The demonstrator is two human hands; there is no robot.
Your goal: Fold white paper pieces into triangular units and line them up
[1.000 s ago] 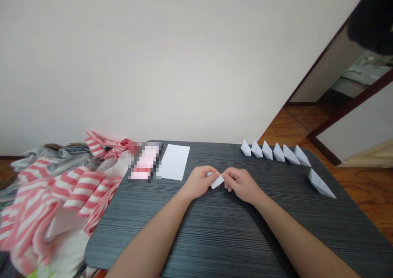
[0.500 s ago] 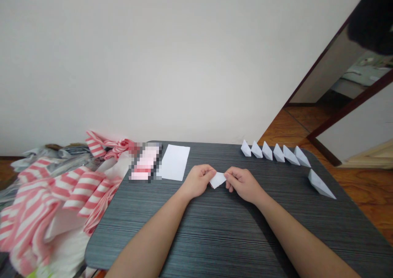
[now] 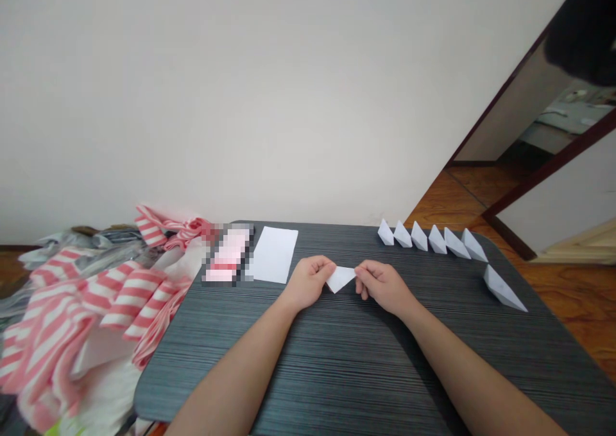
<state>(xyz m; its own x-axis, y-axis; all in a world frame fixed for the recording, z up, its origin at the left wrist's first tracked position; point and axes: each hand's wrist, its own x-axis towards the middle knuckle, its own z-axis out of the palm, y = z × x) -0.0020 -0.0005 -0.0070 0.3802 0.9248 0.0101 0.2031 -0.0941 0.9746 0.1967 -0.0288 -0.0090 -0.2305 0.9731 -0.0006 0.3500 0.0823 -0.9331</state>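
1. Behind your table, a plain off-white wall (image 3: 240,102) fills the upper view, and a wooden floor (image 3: 568,295) shows to the right, beyond the table's edge.
2. You are working over a dark grey wood-grain table (image 3: 312,365) with rounded corners.
3. Your left hand (image 3: 308,283) and right hand (image 3: 382,288) hover over the middle of the table, with your forearms reaching in from the bottom of the view.
4. A white paper triangle (image 3: 341,279) sits between your hands, held above the tabletop with one point facing you.
5. Your left fingers (image 3: 323,268) are pressed together and curled, pinching the triangle's left corner. Your right fingers (image 3: 363,272) are also together, pinching its right corner.
6. Left of your hands lies a flat white paper sheet (image 3: 274,254), beside a pixelated pink-and-white patch (image 3: 228,254) that is too blurred to identify.
7. Pink-and-white striped cloth (image 3: 120,301) lies heaped past the table's left edge.
8. Six folded paper boats (image 3: 428,238) stand in a row along the far right edge, with a seventh folded paper boat (image 3: 503,288) just below the row's end.
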